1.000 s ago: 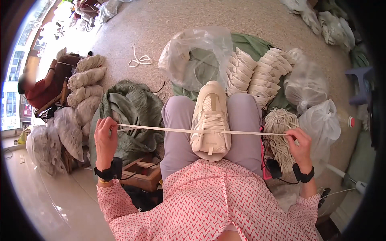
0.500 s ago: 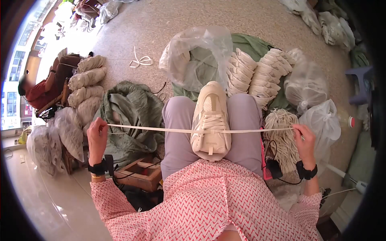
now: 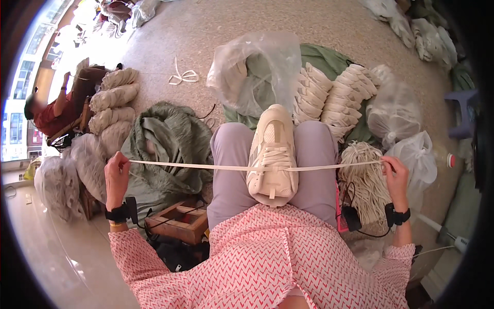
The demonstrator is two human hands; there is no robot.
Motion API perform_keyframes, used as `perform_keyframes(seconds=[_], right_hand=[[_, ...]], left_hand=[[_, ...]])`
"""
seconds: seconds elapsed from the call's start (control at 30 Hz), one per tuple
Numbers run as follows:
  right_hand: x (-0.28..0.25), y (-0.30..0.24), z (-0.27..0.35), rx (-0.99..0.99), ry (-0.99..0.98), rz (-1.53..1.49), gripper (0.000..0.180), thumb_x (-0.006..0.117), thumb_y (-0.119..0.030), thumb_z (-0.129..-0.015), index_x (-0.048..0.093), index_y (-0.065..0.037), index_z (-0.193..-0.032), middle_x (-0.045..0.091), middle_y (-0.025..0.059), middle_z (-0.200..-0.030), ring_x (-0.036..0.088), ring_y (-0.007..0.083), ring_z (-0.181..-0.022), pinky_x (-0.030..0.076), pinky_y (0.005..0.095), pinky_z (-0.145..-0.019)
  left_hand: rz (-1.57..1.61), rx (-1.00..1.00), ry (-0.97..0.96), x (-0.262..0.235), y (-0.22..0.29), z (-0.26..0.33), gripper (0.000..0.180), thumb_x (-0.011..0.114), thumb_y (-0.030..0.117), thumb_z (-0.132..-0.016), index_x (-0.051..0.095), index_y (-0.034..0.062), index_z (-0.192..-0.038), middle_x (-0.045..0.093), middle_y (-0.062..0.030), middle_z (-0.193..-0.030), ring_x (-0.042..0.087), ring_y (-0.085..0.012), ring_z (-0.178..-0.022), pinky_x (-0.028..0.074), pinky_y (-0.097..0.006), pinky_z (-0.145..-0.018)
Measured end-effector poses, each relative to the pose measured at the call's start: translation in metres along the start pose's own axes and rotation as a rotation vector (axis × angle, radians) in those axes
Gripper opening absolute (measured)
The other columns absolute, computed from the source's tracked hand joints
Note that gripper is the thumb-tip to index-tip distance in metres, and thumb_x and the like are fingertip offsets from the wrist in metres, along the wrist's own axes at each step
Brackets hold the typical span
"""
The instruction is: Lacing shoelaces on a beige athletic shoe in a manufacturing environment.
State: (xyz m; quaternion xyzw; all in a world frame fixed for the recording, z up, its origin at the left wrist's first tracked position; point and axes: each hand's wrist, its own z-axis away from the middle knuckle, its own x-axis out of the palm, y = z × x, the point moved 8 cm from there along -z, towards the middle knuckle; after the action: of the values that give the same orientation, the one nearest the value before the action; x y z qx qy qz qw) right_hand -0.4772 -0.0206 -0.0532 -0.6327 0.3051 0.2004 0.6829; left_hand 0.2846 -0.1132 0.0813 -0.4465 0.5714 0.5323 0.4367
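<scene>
A cream sneaker (image 3: 272, 152) rests on my lap between my thighs, toe pointing away. A flat cream shoelace (image 3: 206, 166) runs through its eyelets and is stretched taut sideways. My left hand (image 3: 116, 177) pinches the lace's left end, held out wide over a green cloth bundle. My right hand (image 3: 396, 174) pinches the right end, just above a bundle of cream laces (image 3: 364, 180). Both wrists carry black bands.
Rows of cream sneakers (image 3: 334, 95) lie on green cloth ahead, beside clear plastic bags (image 3: 254, 69). A small wooden box (image 3: 177, 221) sits by my left knee. Stuffed sacks (image 3: 110, 103) and a seated person in red (image 3: 51, 110) are at left. A loose lace (image 3: 182, 77) lies on the floor.
Both hands have spread farther apart, pulling the lace longer and tighter across the sneaker. The sneaker has stayed on my lap.
</scene>
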Motion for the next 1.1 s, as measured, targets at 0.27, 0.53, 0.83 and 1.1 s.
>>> perform_keyframes(seconds=[0.27, 0.53, 0.83, 1.1], right_hand=[[-0.006, 0.034, 0.002, 0.067, 0.008, -0.046, 0.016, 0.061, 0.004, -0.099, 0.073, 0.001, -0.11, 0.069, 0.0053, -0.092, 0.061, 0.01, -0.069, 0.052, 0.0244, -0.063], [-0.018, 0.061, -0.001, 0.092, 0.033, -0.005, 0.017, 0.061, 0.002, -0.099, 0.073, 0.0, -0.111, 0.069, 0.0051, -0.092, 0.061, 0.0099, -0.068, 0.052, 0.0245, -0.063], [-0.024, 0.077, -0.005, 0.097, 0.013, 0.06, 0.016, 0.062, 0.001, -0.098, 0.073, 0.001, -0.11, 0.07, 0.0067, -0.091, 0.063, 0.0105, -0.068, 0.052, 0.0258, -0.063], [-0.023, 0.089, -0.01, 0.122, -0.034, 0.082, 0.013, 0.062, 0.001, -0.097, 0.072, 0.003, -0.105, 0.069, 0.0062, -0.079, 0.062, 0.0103, -0.064, 0.05, 0.0272, -0.06]], left_hand=[[-0.059, 0.011, -0.001, -0.006, -0.006, 0.002, 0.014, 0.066, -0.005, -0.087, 0.054, -0.0008, -0.093, 0.061, -0.0161, -0.08, 0.062, -0.033, -0.074, 0.049, -0.04, -0.068], [-0.094, -0.063, -0.008, -0.017, -0.023, -0.001, 0.014, 0.066, -0.006, -0.086, 0.055, -0.0003, -0.092, 0.061, -0.0171, -0.08, 0.062, -0.0349, -0.074, 0.048, -0.042, -0.067], [-0.096, -0.031, 0.017, -0.026, -0.026, -0.006, 0.015, 0.066, -0.006, -0.084, 0.054, -0.0012, -0.091, 0.062, -0.0179, -0.079, 0.061, -0.0362, -0.073, 0.048, -0.043, -0.067], [-0.172, -0.026, 0.081, -0.034, -0.029, -0.017, 0.012, 0.065, -0.004, -0.085, 0.055, -0.0011, -0.09, 0.063, -0.0199, -0.08, 0.062, -0.0413, -0.078, 0.048, -0.046, -0.069]])
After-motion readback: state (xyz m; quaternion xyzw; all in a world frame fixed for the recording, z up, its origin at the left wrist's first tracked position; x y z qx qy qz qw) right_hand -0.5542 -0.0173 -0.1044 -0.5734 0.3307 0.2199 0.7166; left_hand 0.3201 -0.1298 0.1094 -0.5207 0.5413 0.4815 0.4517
